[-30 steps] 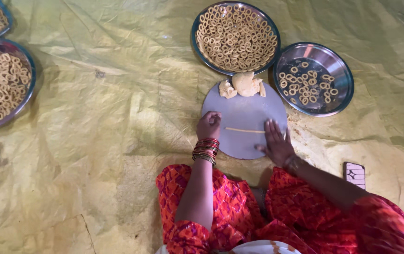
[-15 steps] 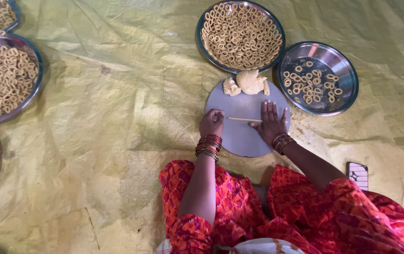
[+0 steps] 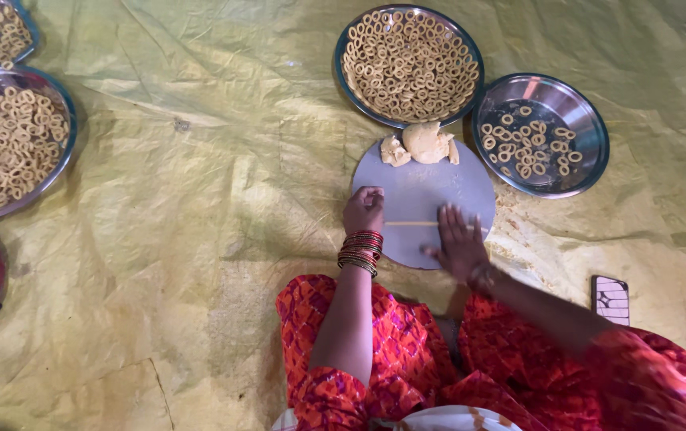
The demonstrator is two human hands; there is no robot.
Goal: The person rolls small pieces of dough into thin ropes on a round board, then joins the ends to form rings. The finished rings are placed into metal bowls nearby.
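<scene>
Sliding back toward my lap since the last frame, my flat, open right hand (image 3: 459, 239) is rolling a thin dough strand (image 3: 411, 223) across the round board (image 3: 423, 179), my left hand (image 3: 364, 209) curling loosely beside its other end, more even rolling seemingly needed before looping.

Lighting even and soft, moderately bright; shadows faint and close under the arms. Mild glare on the steel plate (image 3: 540, 134) at right. Right hand (image 3: 458, 241) smeared by motion blur; remainder sharp. Slight darkening toward the corners.
</scene>
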